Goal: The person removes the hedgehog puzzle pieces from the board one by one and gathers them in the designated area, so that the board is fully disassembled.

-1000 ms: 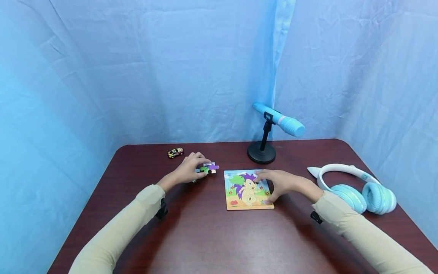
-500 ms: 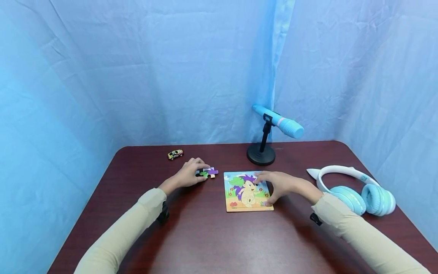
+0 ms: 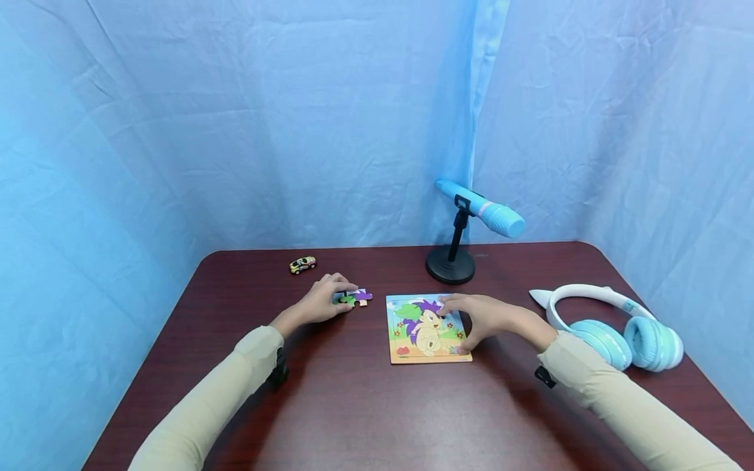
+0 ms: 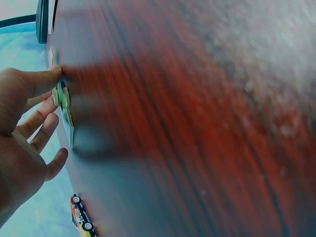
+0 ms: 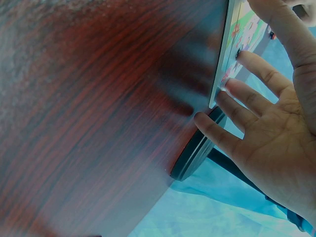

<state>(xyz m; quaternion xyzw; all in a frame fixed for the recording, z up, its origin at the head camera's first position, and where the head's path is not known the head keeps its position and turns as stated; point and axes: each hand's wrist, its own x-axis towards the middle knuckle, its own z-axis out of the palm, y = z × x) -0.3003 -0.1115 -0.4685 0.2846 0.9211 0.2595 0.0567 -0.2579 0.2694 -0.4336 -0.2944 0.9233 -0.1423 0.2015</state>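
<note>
My left hand [image 3: 320, 301] pinches small jigsaw pieces [image 3: 362, 296] in purple, green and white, close over the table left of the board. In the left wrist view the thumb and fingers meet at the pieces [image 4: 66, 106], seen edge-on; the other fingers are spread. A square puzzle board [image 3: 401, 341] with a cartoon hedgehog picture lies flat in the middle. Over its right side arches my right hand [image 3: 490, 316], thumb near the lower right corner and fingertips at the upper right. The right wrist view shows this hand's fingers [image 5: 266, 71] extended and spread along the board's edge.
A toy car [image 3: 303, 264] stands behind the left hand. At the back, a blue microphone [image 3: 501, 219] rests on a stand with a round black base [image 3: 450, 268]. White and mint headphones [image 3: 650, 340] lie right of the right forearm. Blue cloth [image 3: 353, 131] surrounds the dark wooden table [image 3: 365, 412].
My left hand and the jigsaw pieces in it have shifted slightly toward me and then left, and the pieces have turned a little. The right hand and the board have stayed in place.
</note>
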